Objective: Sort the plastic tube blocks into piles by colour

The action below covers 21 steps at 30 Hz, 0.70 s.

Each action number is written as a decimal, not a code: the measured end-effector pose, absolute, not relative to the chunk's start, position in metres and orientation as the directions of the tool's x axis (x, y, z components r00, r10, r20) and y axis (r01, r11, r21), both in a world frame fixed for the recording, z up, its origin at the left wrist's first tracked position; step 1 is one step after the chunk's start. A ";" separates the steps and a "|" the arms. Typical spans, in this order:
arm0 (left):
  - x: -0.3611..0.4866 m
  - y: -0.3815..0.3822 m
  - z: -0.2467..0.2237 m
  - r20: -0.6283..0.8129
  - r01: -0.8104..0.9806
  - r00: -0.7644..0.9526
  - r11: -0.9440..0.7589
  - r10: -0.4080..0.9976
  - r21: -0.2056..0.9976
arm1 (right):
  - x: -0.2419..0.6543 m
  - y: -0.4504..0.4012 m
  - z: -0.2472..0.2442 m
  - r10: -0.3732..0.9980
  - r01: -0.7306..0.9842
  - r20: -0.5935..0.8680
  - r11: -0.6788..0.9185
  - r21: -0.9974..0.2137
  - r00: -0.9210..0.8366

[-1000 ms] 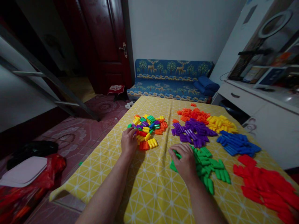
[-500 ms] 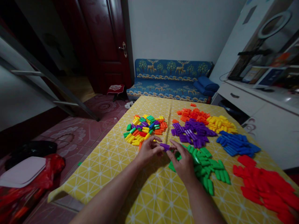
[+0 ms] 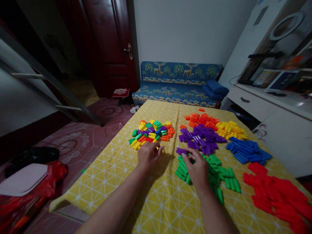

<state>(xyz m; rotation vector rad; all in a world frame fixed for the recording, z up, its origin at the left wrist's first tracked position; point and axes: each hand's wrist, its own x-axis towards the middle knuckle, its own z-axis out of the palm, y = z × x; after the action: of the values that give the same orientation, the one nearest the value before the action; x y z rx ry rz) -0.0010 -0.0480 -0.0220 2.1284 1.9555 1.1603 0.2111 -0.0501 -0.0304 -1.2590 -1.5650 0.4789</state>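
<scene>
My right hand [image 3: 198, 165] pinches a purple bullet-shaped plastic block [image 3: 180, 150] between thumb and fingertips, just above the near left of the purple pile [image 3: 207, 138]. Beneath that hand spreads a pile of green blocks [image 3: 182, 170], partly hidden by it. My left hand [image 3: 148, 157] is at the near edge of a mixed-colour pile of the same blocks [image 3: 146, 131]. Its thumb stands apart from the fingers, and the fingertips are partly hidden; I see nothing held in it.
Orange [image 3: 204, 120], yellow [image 3: 231, 130], blue [image 3: 247, 149] and red blocks [image 3: 278, 193] lie in separate piles on the yellow tablecloth [image 3: 168, 204]. Beyond the table stands a blue sofa [image 3: 170, 87]. A white cabinet [image 3: 280, 120] is at the right, a ladder [image 3: 46, 76] at the left.
My hands were together around the purple block. My left hand has let go and moved left to the mixed pile; my right hand has carried the block slightly right.
</scene>
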 end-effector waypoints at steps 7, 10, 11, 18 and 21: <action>-0.008 -0.044 -0.023 0.480 0.958 -0.126 -0.020 0.868 0.287 | 0.238 -0.016 -0.029 0.847 0.259 0.416 0.342 -0.903 0.330; -0.008 -0.040 -0.025 0.453 0.959 -0.131 -0.003 0.882 0.283 | 0.233 -0.017 -0.030 0.842 0.271 0.445 0.372 -0.888 0.305; -0.008 -0.039 -0.025 0.451 0.958 -0.142 0.008 0.881 0.287 | 0.230 -0.020 -0.030 0.839 0.296 0.468 0.388 -0.873 0.278; -0.016 -0.032 -0.028 0.513 0.933 -0.154 -0.046 0.844 0.357 | 0.208 -0.045 -0.023 0.827 0.448 0.544 0.437 -0.780 0.140; -0.015 -0.031 -0.029 0.584 0.832 -0.078 -0.270 0.808 0.484 | 0.202 -0.049 -0.021 0.831 0.442 0.550 0.465 -0.767 0.080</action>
<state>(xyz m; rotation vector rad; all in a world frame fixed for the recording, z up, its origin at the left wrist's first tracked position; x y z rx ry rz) -0.0149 -0.0314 -0.0292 2.1531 1.9153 1.3225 0.2024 -0.0494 -0.0211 -1.1502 -1.5489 0.4181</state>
